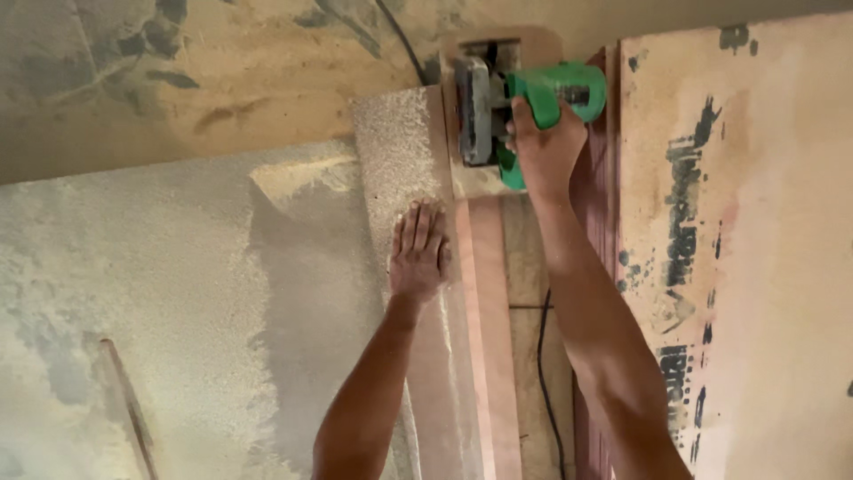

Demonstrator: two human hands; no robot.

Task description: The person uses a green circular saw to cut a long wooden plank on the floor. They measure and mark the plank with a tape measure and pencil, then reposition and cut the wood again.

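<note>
Above, right hand (pixel 544 147) clamped around green power saw (pixel 533 102) at far end of reddish board (pixel 484 338); left hand (pixel 418 253) pressed flat, fingers together, on sawdust-covered strip (pixel 395 151) just beside the board.

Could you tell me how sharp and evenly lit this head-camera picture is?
Head view: soft all over, no fine detail; light is flat and warm, no glare; faint shadow beside the left hand; the right hand on the green power saw looks slightly smeared.
</note>
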